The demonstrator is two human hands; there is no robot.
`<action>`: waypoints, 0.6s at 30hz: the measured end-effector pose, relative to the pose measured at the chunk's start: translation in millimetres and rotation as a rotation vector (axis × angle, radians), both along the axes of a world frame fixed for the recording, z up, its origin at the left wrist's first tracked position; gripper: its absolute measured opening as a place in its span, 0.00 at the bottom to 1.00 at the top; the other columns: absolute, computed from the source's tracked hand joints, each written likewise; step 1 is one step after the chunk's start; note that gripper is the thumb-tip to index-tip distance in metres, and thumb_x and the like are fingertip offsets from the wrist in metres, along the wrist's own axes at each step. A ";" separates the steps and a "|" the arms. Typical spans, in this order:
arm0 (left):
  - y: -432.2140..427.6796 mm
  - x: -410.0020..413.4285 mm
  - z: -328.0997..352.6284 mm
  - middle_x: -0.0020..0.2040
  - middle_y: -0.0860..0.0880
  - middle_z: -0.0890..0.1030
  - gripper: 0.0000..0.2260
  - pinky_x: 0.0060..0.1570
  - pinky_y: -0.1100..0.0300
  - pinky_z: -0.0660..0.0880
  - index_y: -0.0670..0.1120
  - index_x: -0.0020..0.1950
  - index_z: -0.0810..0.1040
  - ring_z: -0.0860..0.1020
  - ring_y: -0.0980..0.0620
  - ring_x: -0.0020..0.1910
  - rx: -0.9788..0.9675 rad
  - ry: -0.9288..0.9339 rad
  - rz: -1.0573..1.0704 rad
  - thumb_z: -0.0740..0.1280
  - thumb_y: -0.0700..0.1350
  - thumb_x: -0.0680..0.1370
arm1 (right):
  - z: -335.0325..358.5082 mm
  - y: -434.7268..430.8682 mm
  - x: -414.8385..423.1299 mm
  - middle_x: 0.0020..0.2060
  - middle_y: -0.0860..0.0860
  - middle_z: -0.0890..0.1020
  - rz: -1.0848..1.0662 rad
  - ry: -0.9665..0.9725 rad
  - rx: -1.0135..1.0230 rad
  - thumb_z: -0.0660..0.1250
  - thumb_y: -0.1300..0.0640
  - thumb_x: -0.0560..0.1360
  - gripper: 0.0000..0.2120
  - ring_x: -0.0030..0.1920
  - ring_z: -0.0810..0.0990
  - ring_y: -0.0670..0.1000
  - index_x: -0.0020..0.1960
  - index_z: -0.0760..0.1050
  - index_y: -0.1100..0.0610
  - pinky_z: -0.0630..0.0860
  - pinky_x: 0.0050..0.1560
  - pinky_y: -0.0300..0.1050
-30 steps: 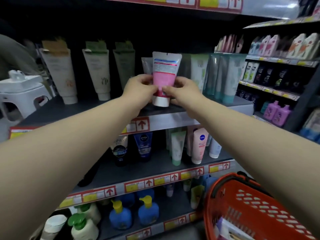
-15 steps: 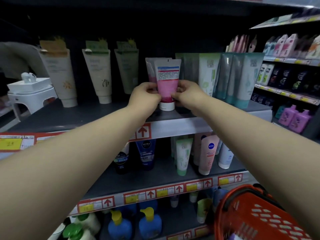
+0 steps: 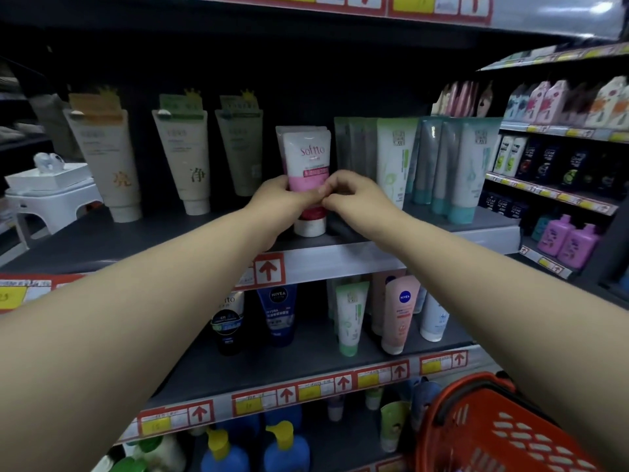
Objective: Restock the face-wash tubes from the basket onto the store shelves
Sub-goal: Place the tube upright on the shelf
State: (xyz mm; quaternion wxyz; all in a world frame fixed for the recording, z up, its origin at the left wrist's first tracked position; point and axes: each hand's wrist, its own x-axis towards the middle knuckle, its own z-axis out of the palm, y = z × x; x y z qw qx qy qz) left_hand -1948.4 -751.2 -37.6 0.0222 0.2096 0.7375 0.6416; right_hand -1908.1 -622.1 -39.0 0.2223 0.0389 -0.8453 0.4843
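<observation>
Two pink-and-white Softto tubes [image 3: 306, 155] are seen on the upper grey shelf [image 3: 153, 243], one just behind the other; the front tube [image 3: 308, 175] stands upright, cap down, between three pale tubes [image 3: 185, 158] at the left and a row of green and teal tubes [image 3: 469, 165] at the right, whose number cannot be told. Five tubes are counted along the front of the lower shelf [image 3: 238, 369], and one orange basket [image 3: 452, 400] is seen at lower right. Both arms are stretched forward and upward to the front tube. It is gripped by the left hand [image 3: 275, 202], fingers curled round its left side and thumb laid across its front; its right edge is pinched by the curled fingers of the right hand [image 3: 357, 195], whose fingertips touch the left thumb
</observation>
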 end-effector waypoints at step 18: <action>-1.8 -8.3 -1.3 0.49 0.45 0.82 0.16 0.52 0.56 0.76 0.41 0.59 0.78 0.80 0.47 0.50 -0.298 0.130 0.238 0.73 0.38 0.72 | -4.8 6.8 -26.6 0.45 0.52 0.79 -0.196 -0.050 0.063 0.72 0.63 0.70 0.18 0.50 0.79 0.53 0.57 0.70 0.61 0.77 0.55 0.48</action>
